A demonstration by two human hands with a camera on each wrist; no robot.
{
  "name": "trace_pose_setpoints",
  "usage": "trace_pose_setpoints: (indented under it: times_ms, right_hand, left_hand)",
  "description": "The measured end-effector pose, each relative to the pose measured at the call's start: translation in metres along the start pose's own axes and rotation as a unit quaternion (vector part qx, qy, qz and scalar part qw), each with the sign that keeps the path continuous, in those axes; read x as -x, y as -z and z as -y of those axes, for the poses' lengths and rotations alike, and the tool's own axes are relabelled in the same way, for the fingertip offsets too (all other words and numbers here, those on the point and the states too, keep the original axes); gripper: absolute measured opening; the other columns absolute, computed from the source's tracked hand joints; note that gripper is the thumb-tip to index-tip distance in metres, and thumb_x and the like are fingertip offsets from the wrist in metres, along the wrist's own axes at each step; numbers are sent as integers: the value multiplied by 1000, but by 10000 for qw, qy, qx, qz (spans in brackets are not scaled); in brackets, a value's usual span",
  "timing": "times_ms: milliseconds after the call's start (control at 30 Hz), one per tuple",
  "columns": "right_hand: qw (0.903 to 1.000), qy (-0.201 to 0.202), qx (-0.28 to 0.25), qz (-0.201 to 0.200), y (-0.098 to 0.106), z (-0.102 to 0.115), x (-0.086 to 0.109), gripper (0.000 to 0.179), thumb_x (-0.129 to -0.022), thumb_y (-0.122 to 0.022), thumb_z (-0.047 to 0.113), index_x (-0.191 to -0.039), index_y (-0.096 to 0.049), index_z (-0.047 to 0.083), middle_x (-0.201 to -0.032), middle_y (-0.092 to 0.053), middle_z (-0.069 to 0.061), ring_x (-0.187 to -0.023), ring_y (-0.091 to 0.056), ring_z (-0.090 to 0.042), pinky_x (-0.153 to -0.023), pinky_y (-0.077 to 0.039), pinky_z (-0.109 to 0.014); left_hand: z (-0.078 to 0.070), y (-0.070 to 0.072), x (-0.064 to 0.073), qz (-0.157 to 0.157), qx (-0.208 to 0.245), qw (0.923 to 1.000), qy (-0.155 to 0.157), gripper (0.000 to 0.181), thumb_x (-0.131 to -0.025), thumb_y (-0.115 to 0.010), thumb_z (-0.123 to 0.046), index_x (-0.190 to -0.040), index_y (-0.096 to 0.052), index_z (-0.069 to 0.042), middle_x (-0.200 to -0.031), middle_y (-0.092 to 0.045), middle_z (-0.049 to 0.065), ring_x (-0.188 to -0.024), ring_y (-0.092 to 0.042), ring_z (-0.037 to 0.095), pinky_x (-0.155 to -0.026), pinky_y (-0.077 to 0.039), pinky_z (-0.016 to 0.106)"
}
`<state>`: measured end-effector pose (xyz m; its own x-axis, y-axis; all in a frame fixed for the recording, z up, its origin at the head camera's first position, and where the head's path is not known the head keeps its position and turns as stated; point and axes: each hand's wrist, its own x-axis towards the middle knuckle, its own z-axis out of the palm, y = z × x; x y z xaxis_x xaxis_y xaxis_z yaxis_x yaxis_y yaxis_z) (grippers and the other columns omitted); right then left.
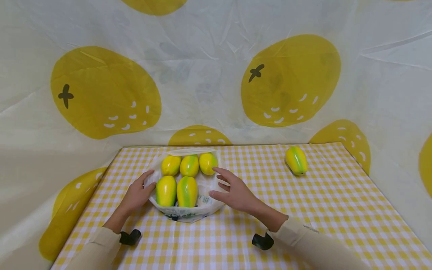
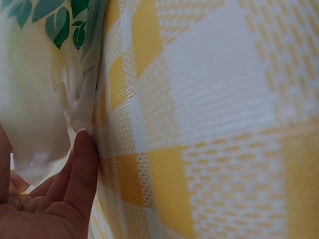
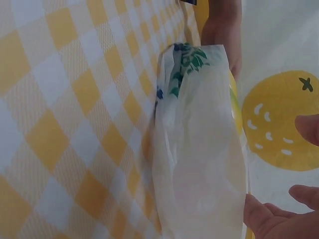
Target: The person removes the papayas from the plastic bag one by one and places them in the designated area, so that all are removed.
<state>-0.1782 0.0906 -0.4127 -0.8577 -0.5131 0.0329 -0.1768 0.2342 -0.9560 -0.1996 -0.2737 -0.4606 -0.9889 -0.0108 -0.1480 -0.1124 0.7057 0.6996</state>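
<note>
A white plastic bag (image 1: 183, 214) with green leaf print lies wide open on the table's left half. Several glossy yellow-and-green fruits, papaya-like in shape, sit inside it: three in the back row, among them one at the right (image 1: 208, 164), and two in front, such as the left one (image 1: 166, 191). My left hand (image 1: 136, 194) is at the bag's left side, thumb and fingers apart, fingertips against the plastic. Over the bag's right rim reaches my right hand (image 1: 237, 190), its fingers spread, with the index fingertip right by the back right fruit. Neither hand grips a fruit.
One more yellow-and-green fruit (image 1: 297, 160) lies alone toward the table's back right. A yellow-and-white checked cloth (image 1: 330, 210) covers the table. Behind it hangs a pale curtain (image 1: 202, 86) with large yellow fruit prints. Dark wrist-worn devices (image 1: 263, 241) sit below both wrists.
</note>
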Motion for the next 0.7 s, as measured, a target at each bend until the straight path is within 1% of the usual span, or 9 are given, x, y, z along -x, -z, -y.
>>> trace_pose_setpoints:
  times_ms: [300,500,700]
  right_hand:
    - [9998,-68,-78,-195,-25,0,-7,79,-98,-72,18,-164,-30,8,-171,-29,-14,-158,-29,-41,-123,-37,-54]
    - [9998,9,-18,-204,-41,-3,-12,77,-100,-70,17,-163,-29,4,-171,-28,-15,-158,-28,-43,-123,-37,-56]
    - [9993,-138,37,-347,-57,-5,-19,80,-99,-71,20,-163,-27,4,-171,-26,-16,-157,-29,-42,-122,-38,-57]
  left_hand:
    - [-1,0,0,-22,5,10000,27,62,-109,-48,-29,-165,-28,-11,-170,-28,24,-154,-31,49,-121,-32,68]
    - [-1,0,0,-8,5,10000,85,62,-109,-48,-29,-165,-28,-12,-171,-27,23,-155,-30,48,-123,-31,67]
    - [1,-1,-1,26,-29,10000,75,62,-109,-49,-30,-165,-28,-13,-171,-27,23,-154,-31,48,-122,-32,67]
